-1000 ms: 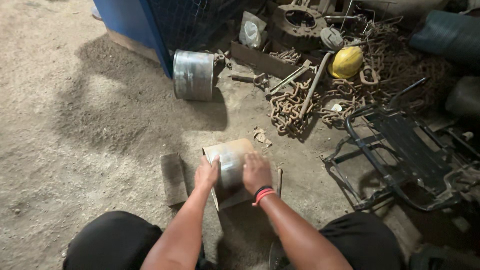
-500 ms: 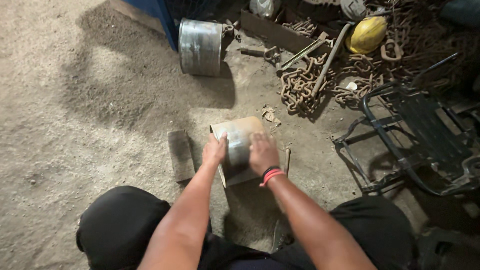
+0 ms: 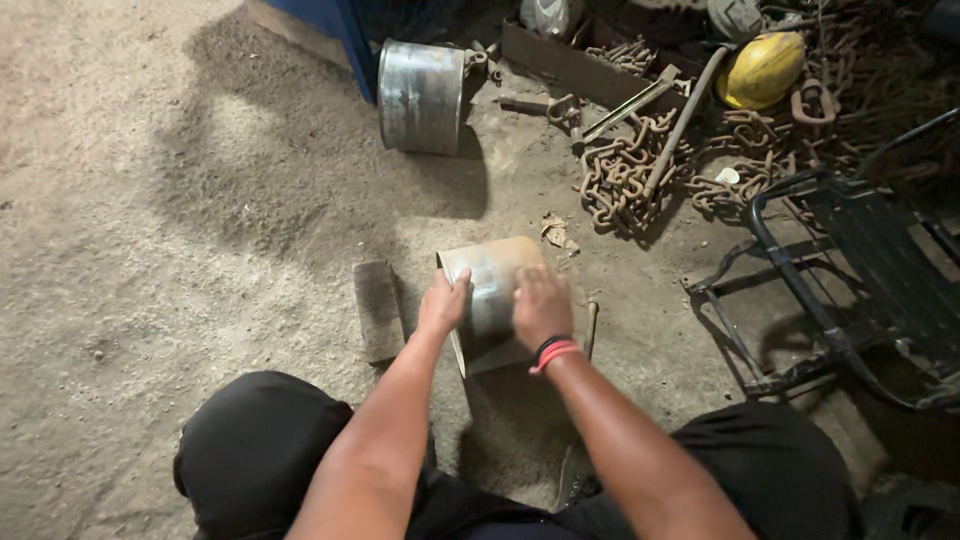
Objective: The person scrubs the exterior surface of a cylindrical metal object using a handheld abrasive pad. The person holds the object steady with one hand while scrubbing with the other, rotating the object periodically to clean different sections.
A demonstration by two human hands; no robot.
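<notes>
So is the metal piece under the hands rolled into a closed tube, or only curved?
Only curved. The metal sheet arches over a flat board, its left edge open under the left hand; the right hand presses its top.

Rough metal workshop or scrapyard, work done on the ground. Sandy dirt floor [image 3: 150, 250], pile of rusty chain [image 3: 625, 180], iron bars, yellow hard hat [image 3: 762, 68], sheet-metal cylinder [image 3: 421, 96], black metal chair frame [image 3: 850, 270], scrap heaped along the back.
</notes>
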